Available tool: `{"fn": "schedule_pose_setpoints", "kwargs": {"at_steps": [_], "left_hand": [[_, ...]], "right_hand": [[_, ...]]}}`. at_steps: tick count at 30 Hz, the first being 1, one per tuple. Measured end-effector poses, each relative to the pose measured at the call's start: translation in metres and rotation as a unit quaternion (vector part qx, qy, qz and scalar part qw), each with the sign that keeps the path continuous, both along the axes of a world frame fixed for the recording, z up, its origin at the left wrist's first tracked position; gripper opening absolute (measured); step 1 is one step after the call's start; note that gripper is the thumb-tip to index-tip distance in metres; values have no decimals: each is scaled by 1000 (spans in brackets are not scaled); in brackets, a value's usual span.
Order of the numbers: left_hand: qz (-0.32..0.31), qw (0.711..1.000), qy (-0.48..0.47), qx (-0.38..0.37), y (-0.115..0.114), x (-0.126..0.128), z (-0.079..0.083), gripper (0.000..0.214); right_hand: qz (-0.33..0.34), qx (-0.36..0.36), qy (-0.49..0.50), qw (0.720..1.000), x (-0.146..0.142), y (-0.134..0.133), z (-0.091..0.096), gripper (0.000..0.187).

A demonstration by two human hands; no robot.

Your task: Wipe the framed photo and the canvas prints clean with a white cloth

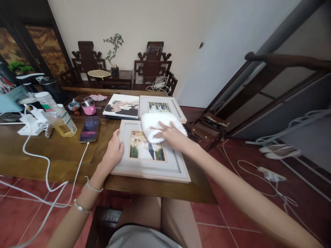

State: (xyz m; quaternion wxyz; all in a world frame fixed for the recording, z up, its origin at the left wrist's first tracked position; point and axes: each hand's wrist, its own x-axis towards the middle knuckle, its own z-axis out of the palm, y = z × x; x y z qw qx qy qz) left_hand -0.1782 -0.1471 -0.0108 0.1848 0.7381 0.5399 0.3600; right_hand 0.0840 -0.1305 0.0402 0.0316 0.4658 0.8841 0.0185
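A pale picture frame [152, 171] with a photo inside lies flat near the table's front edge. My left hand [113, 151] holds its left side, fingers along the outer edge and thumb by the border. A fluffy white cloth [148, 121] covers the frame's upper right part. On top of it, my right hand [168, 133] presses down with fingers spread. Behind lies a second pale frame [178, 107], partly covered by the cloth. To that frame's left rests a white-edged photo panel [122, 103].
Left on the wooden table [103, 172] are a phone [89, 129] on a charging cable, a tilted bottle [60, 119] of yellowish liquid, a pink cup [88, 107] and a white power strip [32, 122]. A brown bag [205, 130] is at the right; cables trail over the red floor.
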Motion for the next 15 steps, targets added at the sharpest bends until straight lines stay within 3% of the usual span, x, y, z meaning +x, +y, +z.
{"fn": "schedule_pose_setpoints", "kwargs": {"at_steps": [4, 9, 12, 15], "left_hand": [[21, 1000, -4, -18, -4, 3, 3, 54], [43, 997, -54, -39, -7, 5, 3, 53], [72, 981, -146, -103, -7, 3, 3, 55], [84, 933, -275, -218, -7, -2, 6, 59]], "right_hand": [[-68, -6, -21, 997, 29, -49, 6, 75], [7, -109, 18, 994, -1, -113, 15, 70], [37, -132, 58, 989, -32, -116, 11, 69], [54, -132, 85, 986, -63, -99, 1, 67]]}}
